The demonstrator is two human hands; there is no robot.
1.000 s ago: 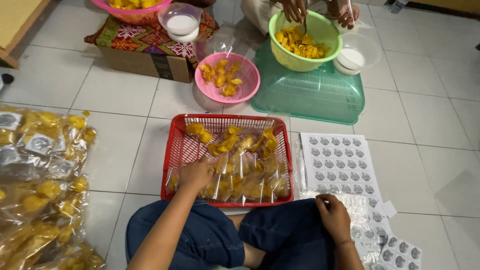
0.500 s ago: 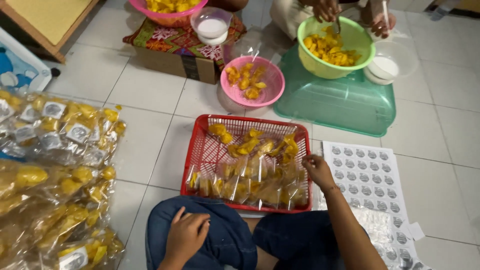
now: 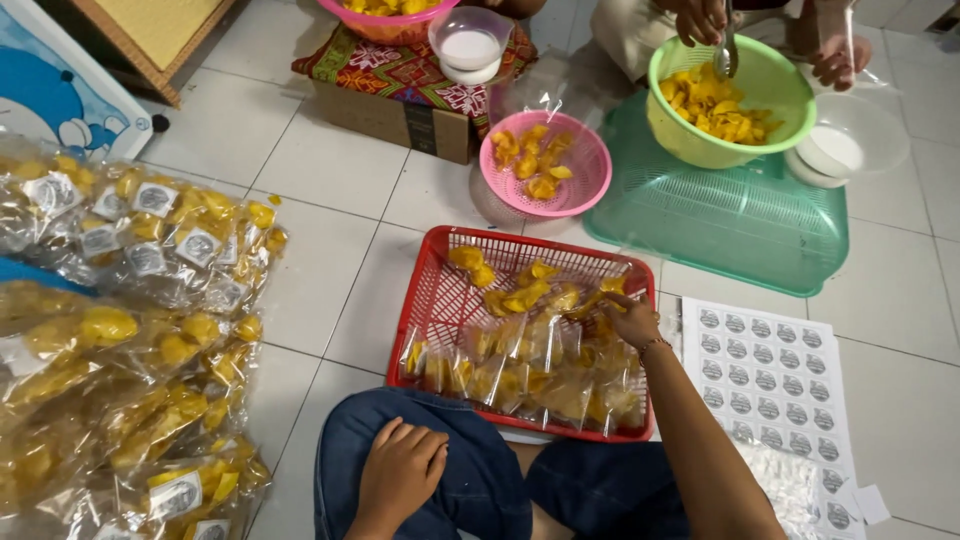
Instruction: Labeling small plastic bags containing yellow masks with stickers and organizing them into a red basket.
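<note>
Hands at the red basket

Right hand (image 3: 632,318) reaches into the red basket (image 3: 430,310) on the floor (image 3: 330,230). Its fingers are closed around one small clear bag (image 3: 598,300) of yellow fruit at the far right side of the basket. The left hand (image 3: 400,472) does not hold anything; it rests palm down on the person's left knee, in blue jeans (image 3: 480,480), with the fingers loosely bent.

The basket stands just in front of the knees. It is filled with more clear bags (image 3: 520,365) of yellow pieces, most of them near the front edge. Right of the basket, touching its side, lies a white sheet (image 3: 775,375) with rows of round grey stickers.

Behind the basket stands a pink bowl (image 3: 590,175) with yellow pieces. Beside it a green tray (image 3: 720,225) lies upside down, and a green bowl (image 3: 770,90) of yellow fruit stands on it. Another person's hand (image 3: 700,20) holds a spoon (image 3: 727,50) over this bowl. A white cup (image 3: 470,45) stands on a box under a patterned cloth (image 3: 400,70).

On the left, well apart from the basket, lies a big pile (image 3: 130,330) of packed bags, many with a round sticker.
</note>
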